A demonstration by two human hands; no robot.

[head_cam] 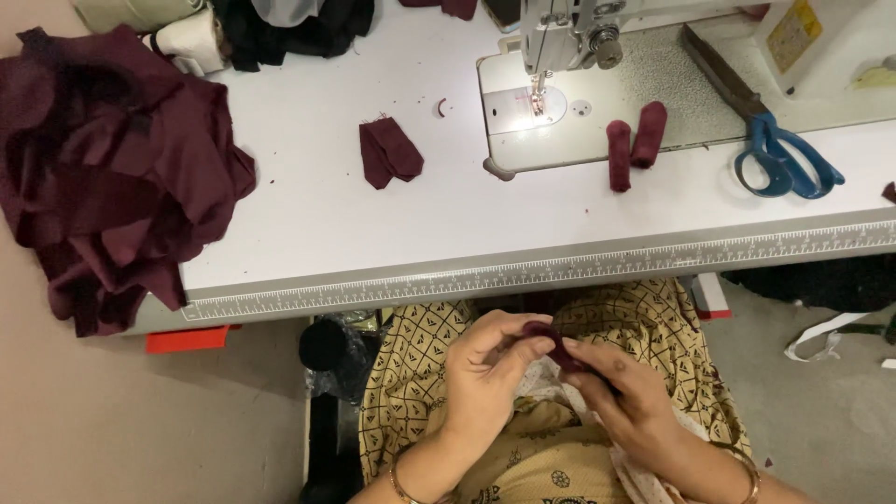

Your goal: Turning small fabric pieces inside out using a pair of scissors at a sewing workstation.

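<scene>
A small maroon fabric piece (553, 342) sits over the lap, pinched between both hands: left hand (487, 369) curled with fingertips clamped on it, right hand (627, 397) gripping its lower edge, wrists bent inward. On the white table (317, 215): one maroon cloth heap (103, 168), one sewing machine (569, 37), one blue-handled scissors (775, 154), three small maroon pieces (390, 151)
</scene>
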